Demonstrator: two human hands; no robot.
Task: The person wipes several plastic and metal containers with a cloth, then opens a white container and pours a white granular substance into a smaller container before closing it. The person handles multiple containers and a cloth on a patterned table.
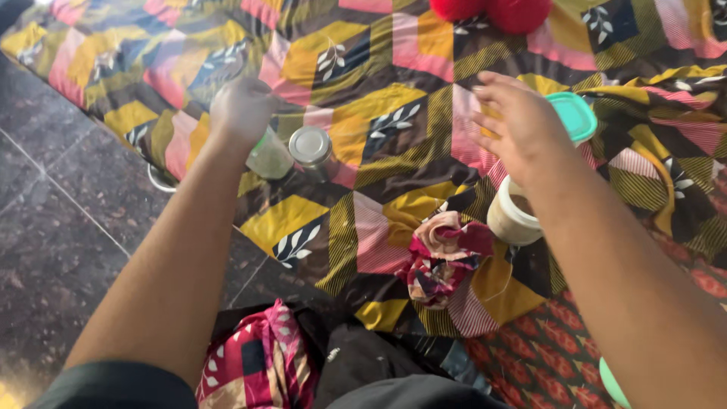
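A patterned cloth (394,113) spread over a stone floor (53,227) carries everything here. The left hand (242,110) sits on a small jar (269,157), with a metal-lidded jar (311,148) just to its right. The right hand (519,125) hovers above an open cup (509,218); a lid (573,115) lies behind it. A crumpled rag (443,257) lies left of the cup, and two round balls (492,11) sit at the cloth's far edge.
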